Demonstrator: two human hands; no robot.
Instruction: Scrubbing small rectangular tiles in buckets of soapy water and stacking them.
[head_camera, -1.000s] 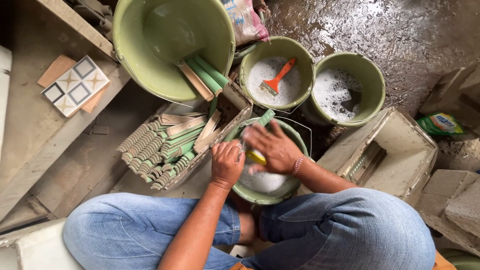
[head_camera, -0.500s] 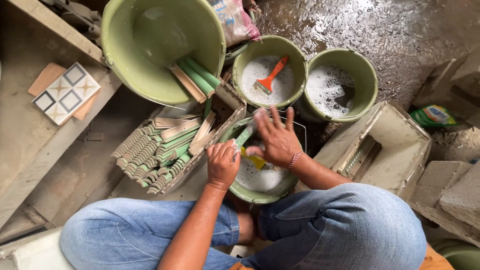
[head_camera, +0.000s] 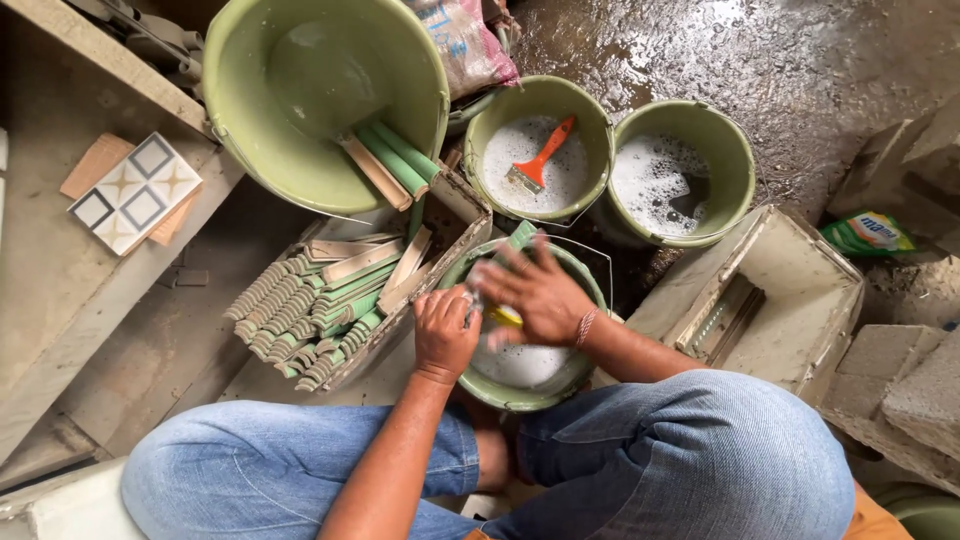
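I squat over a green bucket (head_camera: 500, 392) of soapy water. My left hand (head_camera: 443, 330) is closed around the lower end of a long green tile strip (head_camera: 521, 236) that slants up across the bucket to its far rim. On top of that strip lies my right hand (head_camera: 535, 295), fingers spread and blurred, pressing a yellow sponge (head_camera: 507, 318) against it. Most of the strip is hidden beneath both hands.
A wooden crate (head_camera: 455, 195) of green trim tiles (head_camera: 310, 305) is left of the bucket. Behind are a large tilted green basin (head_camera: 300, 100), a bucket with an orange brush (head_camera: 540, 155) and a foamy bucket (head_camera: 680, 175). A concrete box (head_camera: 790, 300) stands to the right, a patterned tile (head_camera: 135, 192) to the left.
My right hand has rubbed the sponge up the strip and back down, its fingers spreading wider. My left hand has kept its grip in place.
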